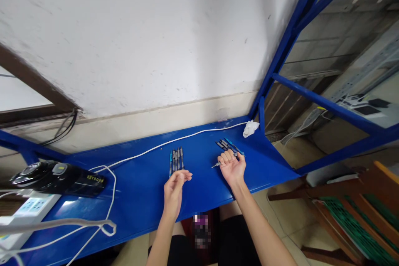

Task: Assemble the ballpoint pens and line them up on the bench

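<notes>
My right hand is curled palm up around a pen, whose metal tip pokes out to the left of the fingers. Just beyond that hand several pens lie slanted on the blue table, one of them light blue. My left hand is raised over the near ends of a row of pens, its thumb and fingers pressed together; whether anything is between them is too small to tell. That row lies side by side, with a light blue pen at its left end.
A white cable crosses the blue table to a crumpled white tissue at the back right. At the left are a black bottle-like object and a power strip. A wooden chair stands at the right.
</notes>
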A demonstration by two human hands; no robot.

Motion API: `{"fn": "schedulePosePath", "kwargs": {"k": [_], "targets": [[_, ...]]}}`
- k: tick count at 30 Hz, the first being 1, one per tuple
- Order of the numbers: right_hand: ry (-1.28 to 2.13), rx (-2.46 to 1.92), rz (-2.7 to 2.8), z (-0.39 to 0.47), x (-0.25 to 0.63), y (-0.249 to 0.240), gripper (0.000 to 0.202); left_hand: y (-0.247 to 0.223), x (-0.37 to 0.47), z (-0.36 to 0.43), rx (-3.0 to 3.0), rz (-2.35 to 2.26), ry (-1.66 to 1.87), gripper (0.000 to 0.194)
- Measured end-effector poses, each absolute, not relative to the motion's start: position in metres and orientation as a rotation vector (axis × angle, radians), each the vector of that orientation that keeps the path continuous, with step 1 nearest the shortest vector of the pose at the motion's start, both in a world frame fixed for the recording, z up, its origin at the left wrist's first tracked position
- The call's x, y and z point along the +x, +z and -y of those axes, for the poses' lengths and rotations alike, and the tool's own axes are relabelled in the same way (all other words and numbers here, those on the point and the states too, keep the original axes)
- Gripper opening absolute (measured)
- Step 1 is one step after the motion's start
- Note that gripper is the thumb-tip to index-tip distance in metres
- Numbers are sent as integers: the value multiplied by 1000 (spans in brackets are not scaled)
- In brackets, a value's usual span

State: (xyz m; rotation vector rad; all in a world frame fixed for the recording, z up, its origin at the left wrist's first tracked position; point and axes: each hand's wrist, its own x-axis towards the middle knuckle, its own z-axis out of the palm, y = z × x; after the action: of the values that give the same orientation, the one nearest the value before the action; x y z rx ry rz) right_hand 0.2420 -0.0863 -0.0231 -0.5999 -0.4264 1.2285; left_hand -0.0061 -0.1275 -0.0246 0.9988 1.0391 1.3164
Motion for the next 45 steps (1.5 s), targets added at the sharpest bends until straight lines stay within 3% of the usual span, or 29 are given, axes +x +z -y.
{"fn": "schedulePosePath", "kwargs": {"k": [16,21,25,28,33,40,45], "targets": [[1220,-872,681,85,220,-30,51,-22,-4,128,1004,-1043,1321,38],[782,-1201,1540,91,193,-28,36,-25,-4,128,997,-1045,1332,36],[361,-1348,2021,88,170,-24,40,-26,-4,128,1020,-1027,1338,33],[292,-1360,2186,85,156,-22,49,-25,-3,127,1032,-1001,1354,33],[385,-1373,2238,83,148,-20,61,-21,-1,127,982,-1017,1402,37],[459,-1286,2137,84,156,-15,44,-16,-1,129,1010,-1105,1367,38],[302,-1404,2029,78,203,-14,33,-19,-5,130,1043,-1122,1306,37]]}}
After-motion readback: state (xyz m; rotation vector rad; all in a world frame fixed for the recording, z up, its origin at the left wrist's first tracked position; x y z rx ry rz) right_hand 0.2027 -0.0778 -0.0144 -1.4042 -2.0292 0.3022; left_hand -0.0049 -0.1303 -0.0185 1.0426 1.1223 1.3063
